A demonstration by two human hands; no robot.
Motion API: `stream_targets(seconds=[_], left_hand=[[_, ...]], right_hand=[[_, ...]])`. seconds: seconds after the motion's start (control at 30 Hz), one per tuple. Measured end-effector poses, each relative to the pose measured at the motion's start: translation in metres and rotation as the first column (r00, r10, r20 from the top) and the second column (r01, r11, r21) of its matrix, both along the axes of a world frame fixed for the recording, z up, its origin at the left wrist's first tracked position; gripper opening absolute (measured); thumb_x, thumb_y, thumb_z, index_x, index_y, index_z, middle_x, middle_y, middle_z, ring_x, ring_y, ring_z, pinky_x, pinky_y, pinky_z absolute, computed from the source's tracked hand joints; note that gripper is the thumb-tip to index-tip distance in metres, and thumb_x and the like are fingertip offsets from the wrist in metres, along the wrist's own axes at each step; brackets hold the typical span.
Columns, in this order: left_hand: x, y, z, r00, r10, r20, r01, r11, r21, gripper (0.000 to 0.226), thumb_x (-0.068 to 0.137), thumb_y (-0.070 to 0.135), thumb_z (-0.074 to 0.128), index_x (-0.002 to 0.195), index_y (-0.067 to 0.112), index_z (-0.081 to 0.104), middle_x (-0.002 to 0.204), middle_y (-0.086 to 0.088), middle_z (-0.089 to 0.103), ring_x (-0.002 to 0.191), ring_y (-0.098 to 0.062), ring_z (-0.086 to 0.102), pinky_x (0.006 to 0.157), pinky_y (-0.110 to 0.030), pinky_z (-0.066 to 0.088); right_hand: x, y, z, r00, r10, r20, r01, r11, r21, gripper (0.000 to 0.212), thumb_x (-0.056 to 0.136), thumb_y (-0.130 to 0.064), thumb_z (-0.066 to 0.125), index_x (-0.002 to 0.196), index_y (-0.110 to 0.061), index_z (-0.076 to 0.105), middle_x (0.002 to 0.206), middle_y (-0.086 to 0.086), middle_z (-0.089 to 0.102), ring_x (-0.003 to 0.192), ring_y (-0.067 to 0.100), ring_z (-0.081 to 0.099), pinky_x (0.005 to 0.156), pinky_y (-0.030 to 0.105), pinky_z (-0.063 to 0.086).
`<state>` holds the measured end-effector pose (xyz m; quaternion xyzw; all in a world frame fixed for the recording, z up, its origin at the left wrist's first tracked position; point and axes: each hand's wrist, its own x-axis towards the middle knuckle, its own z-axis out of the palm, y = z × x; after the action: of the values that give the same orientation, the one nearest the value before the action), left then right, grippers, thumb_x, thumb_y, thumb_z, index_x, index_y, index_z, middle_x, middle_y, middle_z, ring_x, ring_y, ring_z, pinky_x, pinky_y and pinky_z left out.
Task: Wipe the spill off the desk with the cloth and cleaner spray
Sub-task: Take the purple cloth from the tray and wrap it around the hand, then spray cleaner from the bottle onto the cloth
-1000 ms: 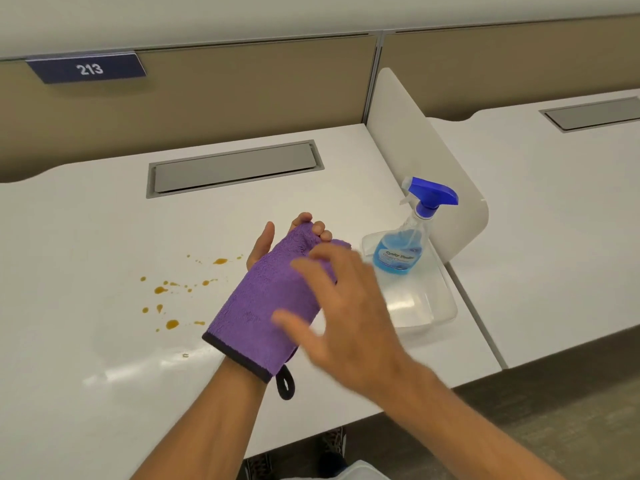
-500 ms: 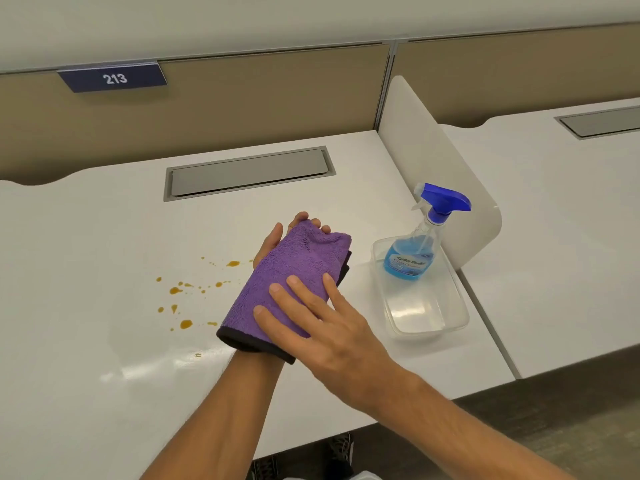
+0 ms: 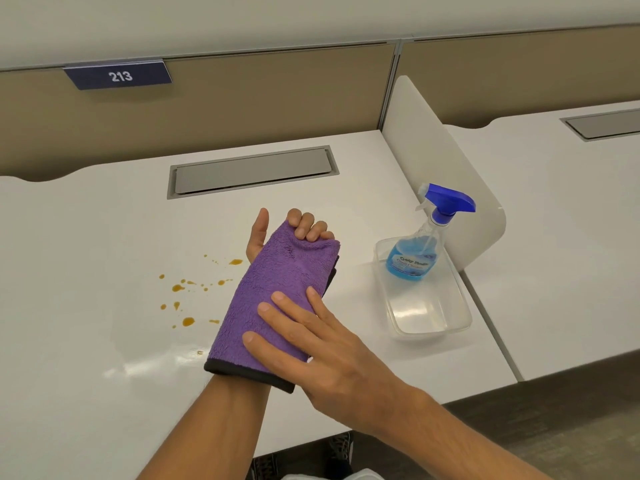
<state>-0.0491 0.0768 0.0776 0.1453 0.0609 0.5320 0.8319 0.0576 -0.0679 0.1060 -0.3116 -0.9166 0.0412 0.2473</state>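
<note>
Left hand (image 3: 273, 233): held palm up above the counter (image 3: 86, 258), fingers (image 3: 308, 226) curled over the far edge of the purple cloth (image 3: 277, 296), which is clamped by them; thumb left free, pointing away from the body

Purple cloth: folded, laid along the left palm and wrist, its dark hem across the forearm at the near end

Right hand (image 3: 325, 355): laid flat on the near half of the cloth, fingers spread and extended, nothing gripped; the cloth is pressed between this hand and the left wrist

Spill (image 3: 188, 296): scattered amber drops on the counter, just to the left of the left hand, the nearest drop beside the thumb base; one small drop lies near the cloth's hem

Spray bottle (image 3: 420, 251): clear body with blue liquid and a blue trigger head, found to the right of both hands, apart from them, leaning inside the far end of a clear plastic tray (image 3: 436, 327)

Divider panel (image 3: 433, 150): white, standing behind the tray, at the counter's right edge

Cable hatch (image 3: 252, 171): grey, recessed in the counter beyond the left hand

Number plate (image 3: 119, 76): dark blue, marked 213, mounted on the partition beyond the hatch
</note>
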Motion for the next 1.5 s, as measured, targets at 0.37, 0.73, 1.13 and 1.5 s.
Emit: stream_targets(seconds=[0.37, 0.73, 1.13, 1.5], left_hand=[[0.001, -0.001, -0.042, 0.999, 0.009, -0.045, -0.016, 0.989, -0.147, 0.034, 0.083, 0.042, 0.044, 0.065, 0.013, 0.049, 0.055, 0.0, 0.048, 0.051, -0.015, 0.047, 0.057, -0.028, 0.043], [0.009, 0.003, -0.048, 0.993, 0.074, -0.091, -0.098, 0.953, -0.288, 0.032, 0.078, 0.043, 0.045, 0.062, 0.016, 0.046, 0.053, 0.003, 0.044, 0.048, -0.013, 0.043, 0.054, -0.024, 0.039], [0.007, 0.006, -0.044, 0.995, 0.086, -0.04, -0.094, 0.95, -0.297, 0.034, 0.078, 0.044, 0.05, 0.062, 0.014, 0.05, 0.053, 0.0, 0.047, 0.049, -0.017, 0.045, 0.054, -0.026, 0.042], [-0.005, 0.006, -0.039, 0.987, 0.152, -0.044, -0.158, 0.928, -0.338, 0.034, 0.084, 0.046, 0.055, 0.07, 0.016, 0.049, 0.066, 0.0, 0.049, 0.059, -0.021, 0.048, 0.088, -0.046, 0.05]], right_hand=[[0.012, -0.016, -0.014, 0.999, 0.038, -0.007, -0.036, 0.87, -0.492, 0.098, 0.077, -0.008, 0.066, 0.162, -0.023, 0.018, 0.172, 0.0, 0.008, 0.158, 0.018, -0.004, 0.126, 0.055, 0.004], [0.135, 0.064, -0.037, 0.034, -0.855, -0.517, 0.492, 0.465, -0.736, 0.047, 0.08, 0.005, 0.074, 0.118, -0.018, 0.058, 0.122, 0.003, 0.063, 0.111, 0.018, 0.063, 0.096, 0.032, 0.058], [0.188, 0.161, -0.037, 0.434, -0.801, -0.411, 0.277, 0.553, -0.785, 0.022, 0.091, -0.009, 0.07, 0.114, -0.008, 0.067, 0.105, 0.011, 0.075, 0.102, 0.025, 0.072, 0.099, 0.038, 0.056], [0.169, 0.155, 0.031, 0.475, -0.612, -0.633, 0.184, 0.772, -0.608, 0.026, 0.092, -0.017, 0.069, 0.112, -0.033, 0.066, 0.093, -0.015, 0.072, 0.075, 0.015, 0.069, 0.08, 0.031, 0.061]])
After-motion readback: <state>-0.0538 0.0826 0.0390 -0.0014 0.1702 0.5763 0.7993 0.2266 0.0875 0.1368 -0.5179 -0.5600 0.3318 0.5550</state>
